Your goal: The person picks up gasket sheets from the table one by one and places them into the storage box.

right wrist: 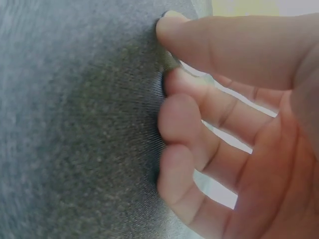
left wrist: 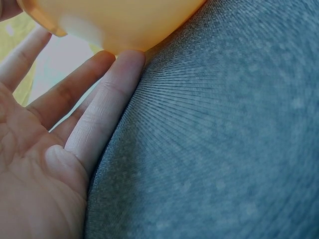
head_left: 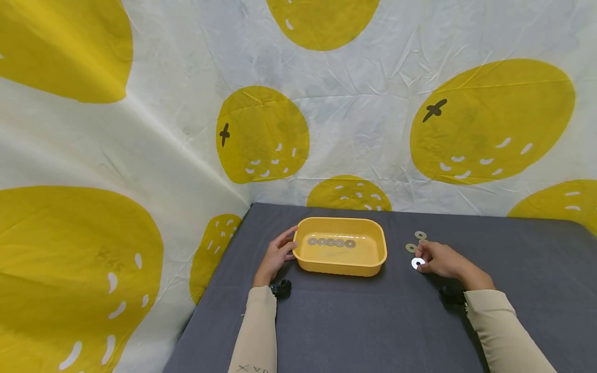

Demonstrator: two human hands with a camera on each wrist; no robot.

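Note:
A yellow plastic basin (head_left: 340,268) stands on the dark cloth, with several metal washers (head_left: 331,242) in a row on its floor. My left hand (head_left: 276,255) holds the basin's left end, its thumb at the rim. In the left wrist view, the other fingers (left wrist: 102,107) lie nearly straight against the outer wall. To the right of the basin, my right hand (head_left: 440,260) pinches a bright washer (head_left: 413,264) between thumb and index finger, at the cloth. In the right wrist view those fingers hide most of it. Two loose washers (head_left: 420,235) lie just beyond that hand.
A dark grey cloth (head_left: 354,321) covers the table. White fabric printed with yellow fruit shapes (head_left: 354,124) hangs along the back and the left side. Each wrist carries a black strapped device (head_left: 282,289).

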